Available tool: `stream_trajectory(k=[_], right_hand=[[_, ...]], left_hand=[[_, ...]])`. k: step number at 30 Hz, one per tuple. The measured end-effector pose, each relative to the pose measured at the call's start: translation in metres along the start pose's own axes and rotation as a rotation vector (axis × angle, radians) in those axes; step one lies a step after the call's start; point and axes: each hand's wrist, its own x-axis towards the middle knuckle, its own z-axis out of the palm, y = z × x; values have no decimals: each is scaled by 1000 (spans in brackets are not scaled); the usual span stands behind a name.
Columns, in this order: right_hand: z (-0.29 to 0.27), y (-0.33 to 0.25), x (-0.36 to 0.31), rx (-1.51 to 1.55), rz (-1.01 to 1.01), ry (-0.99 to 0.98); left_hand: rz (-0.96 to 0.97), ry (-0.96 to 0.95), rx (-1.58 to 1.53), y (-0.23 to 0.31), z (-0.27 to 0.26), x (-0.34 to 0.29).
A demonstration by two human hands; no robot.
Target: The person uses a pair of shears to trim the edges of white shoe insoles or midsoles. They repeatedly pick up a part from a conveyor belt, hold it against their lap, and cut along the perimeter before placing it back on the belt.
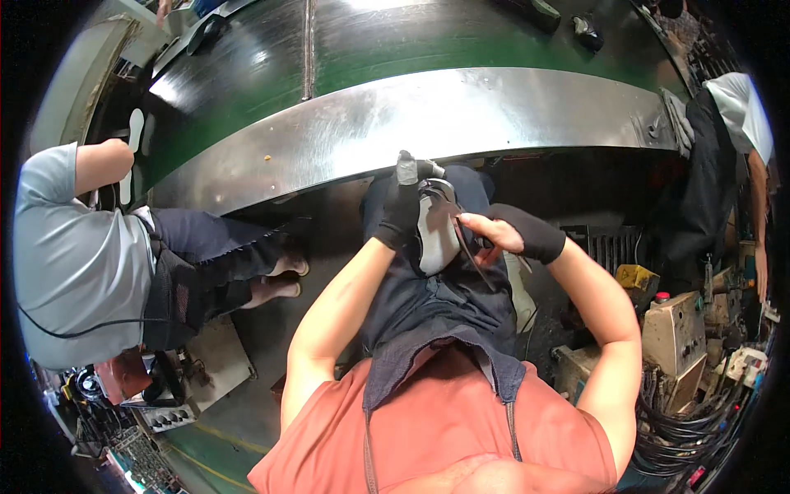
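Over my lap I hold a sandal [437, 232] with a pale grey insole and dark straps at its far end. My left hand [403, 193], in a black glove with light tape on the fingers, grips the sandal's left side near that far end. At the sandal's right side my right hand [496, 233], with a black wrist cover, is closed on a thin dark strap [472, 253] that hangs toward my lap. Whether the strap's near end is loose I cannot tell. The left fingertips are partly hidden behind the sandal.
Ahead runs a metal ledge [362, 123] along a green conveyor belt [461, 41] carrying dark shoe parts [587, 31]. One person [82, 255] is at my left, another [732, 123] at the far right. Beside my right arm stand a control box [675, 333] with a red button and black cables [683, 428].
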Motion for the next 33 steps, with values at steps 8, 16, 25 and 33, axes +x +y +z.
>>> stream_trajectory(k=[8, 16, 25, 33], right_hand=[[15, 16, 12, 251, 35, -19], [52, 42, 35, -377, -487, 591], [68, 84, 86, -341, -479, 657], [35, 82, 84, 359, -360, 96]], left_hand=[[63, 8, 58, -16, -11, 6], [64, 83, 213, -18, -15, 13], [129, 72, 205, -40, -27, 31], [65, 2, 102, -54, -54, 41]])
